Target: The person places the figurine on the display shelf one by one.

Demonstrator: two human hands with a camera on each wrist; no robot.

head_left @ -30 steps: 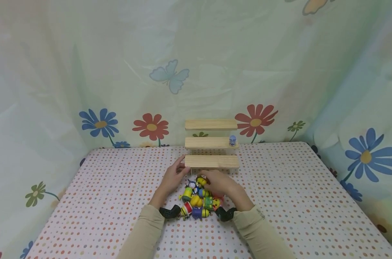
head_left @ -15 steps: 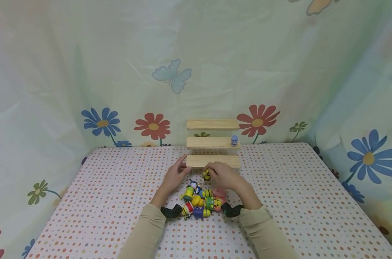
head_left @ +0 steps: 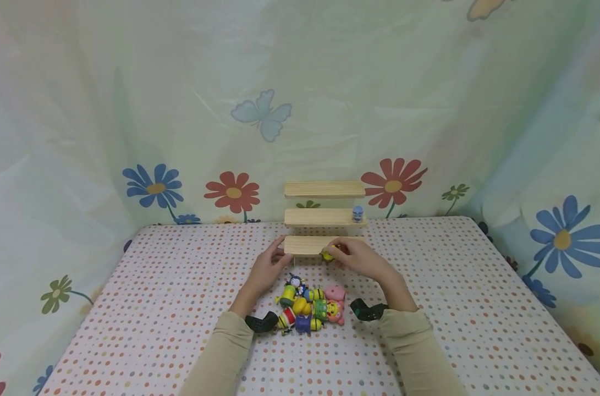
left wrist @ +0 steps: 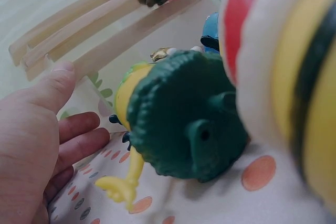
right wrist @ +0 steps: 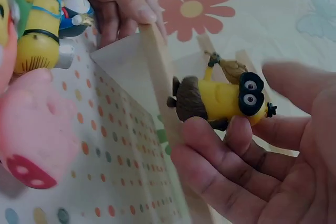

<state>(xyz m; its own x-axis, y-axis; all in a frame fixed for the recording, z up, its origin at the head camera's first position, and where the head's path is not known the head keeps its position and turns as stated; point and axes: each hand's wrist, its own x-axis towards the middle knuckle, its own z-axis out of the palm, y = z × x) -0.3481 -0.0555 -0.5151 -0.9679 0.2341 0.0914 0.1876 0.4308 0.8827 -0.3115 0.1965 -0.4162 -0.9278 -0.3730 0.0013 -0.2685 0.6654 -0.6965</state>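
Note:
My right hand [head_left: 361, 259] holds a small yellow Minion figurine [right wrist: 215, 97] in its fingers, over the front of the lowest board. The figurine has black goggles and a brown fur skirt; in the right wrist view it lies sideways. My left hand [head_left: 266, 270] grips the left end of the wooden three-tier shelf [head_left: 302, 246], its thumb at the front edge of the lowest board. A blue figurine [head_left: 357, 214] stands at the right end of the middle board.
In front of the shelf lies a pile of toy figurines, with a pink pig [right wrist: 37, 129], a penguin-like figure [head_left: 295, 281] and several yellow Minions [head_left: 302, 307]. Black wrist devices [head_left: 262, 323] sit on both wrists. A flowered cloth [head_left: 181, 126] hangs behind the dotted tabletop [head_left: 181, 286].
My right hand has lifted the Minion figurine off the far side of the pile and carried it up and right to the lowest board. My left hand has stayed at the shelf.

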